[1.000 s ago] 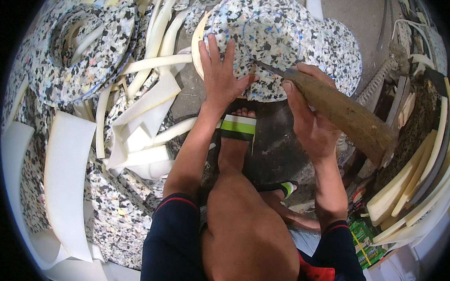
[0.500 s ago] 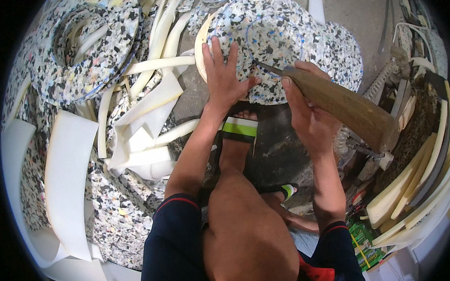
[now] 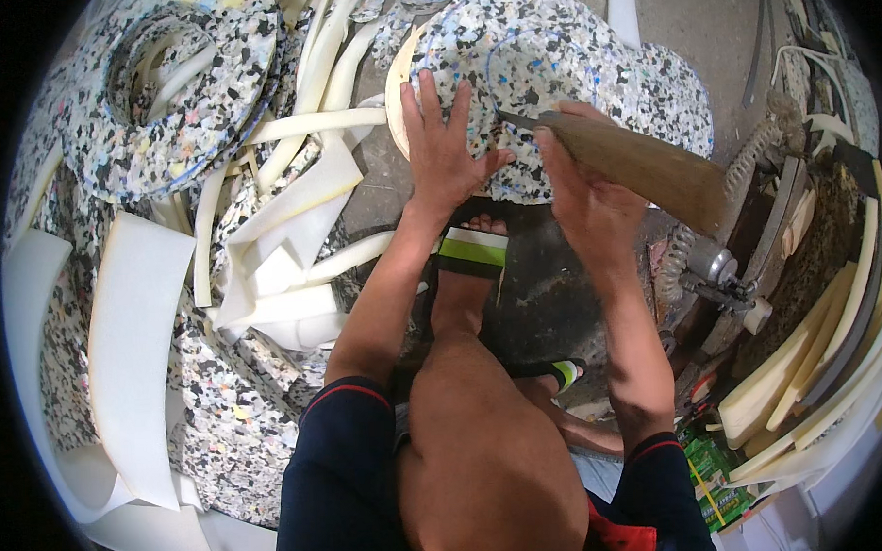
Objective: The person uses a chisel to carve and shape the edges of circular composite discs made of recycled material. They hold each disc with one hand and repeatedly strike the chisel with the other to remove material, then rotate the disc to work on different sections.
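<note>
My left hand point(image 3: 445, 154) rests with spread fingers on a speckled rebonded-foam piece point(image 3: 598, 56), which has blue marked curves and a rounded outline. A cream layer point(image 3: 398, 102) shows beneath its left edge. My right hand point(image 3: 594, 212) is wrapped round a long brown tool handle point(image 3: 651, 166), apparently wooden, with a narrow dark blade point(image 3: 520, 120) pointing left. The blade's tip is at the blue line, just right of my left fingers; whether it is in the foam I cannot tell.
Foam rings point(image 3: 221, 99), white strips point(image 3: 143, 354) and offcuts crowd the left. At the right are a coiled hose point(image 3: 748, 158), a metal air tool point(image 3: 713, 266) and curved cream foam strips point(image 3: 793, 351). My sandalled foot point(image 3: 469, 250) is below the foam piece.
My right hand and the handle have moved up and to the left, the handle's far end rising and uncovering the metal air tool. My left hand has shifted very slightly right.
</note>
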A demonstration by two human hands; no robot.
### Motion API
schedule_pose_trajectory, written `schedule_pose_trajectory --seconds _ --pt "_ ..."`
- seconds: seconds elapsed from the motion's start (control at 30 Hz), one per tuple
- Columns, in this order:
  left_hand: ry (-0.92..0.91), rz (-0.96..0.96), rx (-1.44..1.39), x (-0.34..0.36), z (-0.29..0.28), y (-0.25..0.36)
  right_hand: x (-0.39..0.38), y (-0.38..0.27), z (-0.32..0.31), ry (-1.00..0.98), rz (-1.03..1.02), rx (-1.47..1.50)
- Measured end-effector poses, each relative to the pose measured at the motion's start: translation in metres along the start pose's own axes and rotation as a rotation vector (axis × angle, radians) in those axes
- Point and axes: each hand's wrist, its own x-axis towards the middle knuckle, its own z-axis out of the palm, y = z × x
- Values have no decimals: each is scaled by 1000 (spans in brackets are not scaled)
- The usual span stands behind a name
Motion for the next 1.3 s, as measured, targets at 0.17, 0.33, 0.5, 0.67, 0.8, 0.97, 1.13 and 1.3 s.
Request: schedule_pose_trajectory --seconds 0.17,0.33,0.5,0.67,0.8,0.97,1.13,1.3 --pt "22 11 -23 1 1 -1 2 -8 -3 21 16 -16" --pt "18 15 -6 -1 1 0 3 -14 0 47 20 64" --pt "8 5 -38 2 -2 1 8 -1 19 76 -25 48" --pt "-28 -33 -46 -1 -4 2 -2 -4 11 137 -76 76" --pt "-21 -13 -47 0 -4 3 4 0 25 156 -34 149" --pt "27 -106 -85 7 -11 2 8 17 38 201 -190 -2" --pt "12 -505 -90 54 -21 -21 -8 15 18 80 -55 -147" --pt "-260 -719 -66 89 -38 -25 -11 -1 6 93 -36 -151"
